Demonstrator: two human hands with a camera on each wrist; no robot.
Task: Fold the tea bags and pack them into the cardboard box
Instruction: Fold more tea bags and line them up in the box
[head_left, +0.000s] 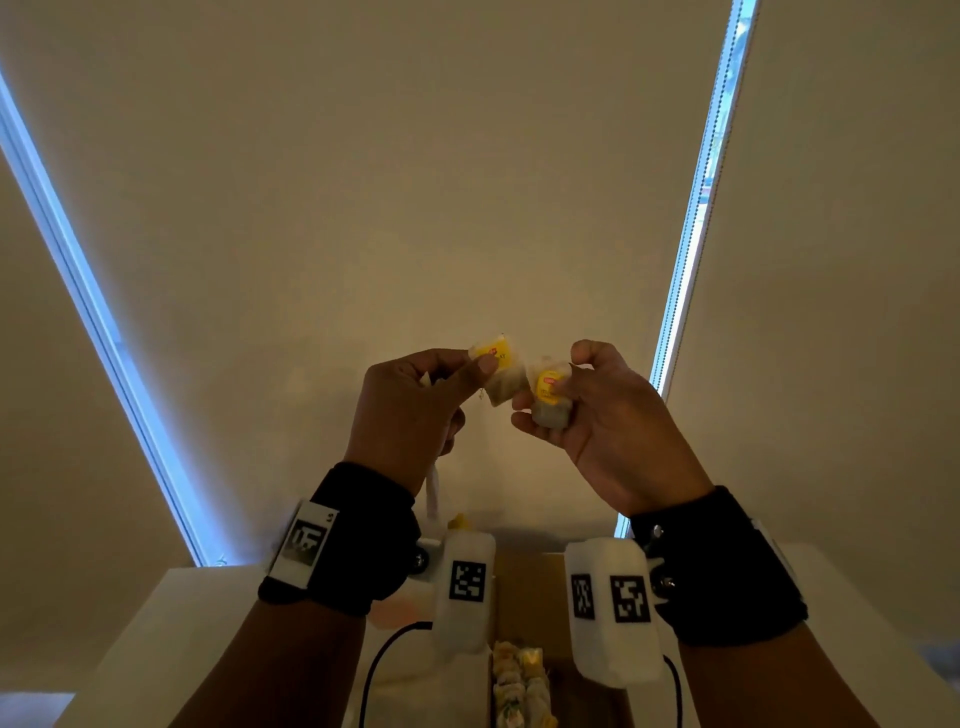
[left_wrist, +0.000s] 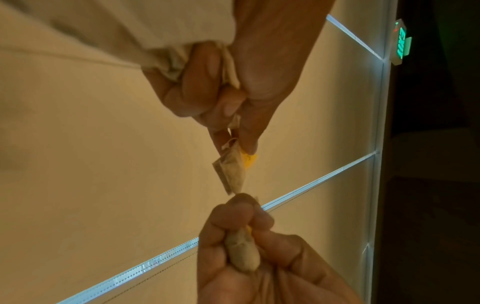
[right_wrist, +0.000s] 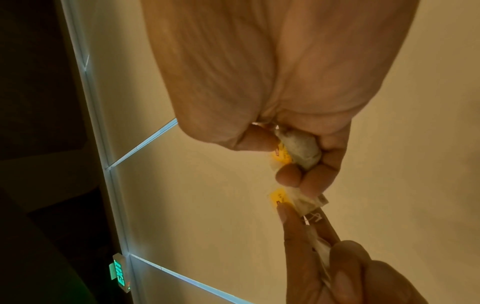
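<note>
Both hands are raised in front of a beige blind. My left hand (head_left: 480, 366) pinches a tea bag (head_left: 500, 376) with a yellow tag between thumb and forefinger; it shows edge-on in the left wrist view (left_wrist: 233, 166). A pale crumpled strip (head_left: 432, 491) is bunched in the same palm and hangs below it. My right hand (head_left: 553, 384) grips a second, folded tea bag (head_left: 549, 400) with a yellow tag, which looks rolled into a bundle in the right wrist view (right_wrist: 301, 148). The two bags almost touch. Below the wrists lies the open cardboard box (head_left: 530, 571).
Several folded tea bags (head_left: 519, 686) lie in rows inside the box. The box stands on a white table (head_left: 156, 623). A black cable (head_left: 376, 670) loops across the table left of the box. A green exit sign (left_wrist: 401, 42) glows on the dark wall.
</note>
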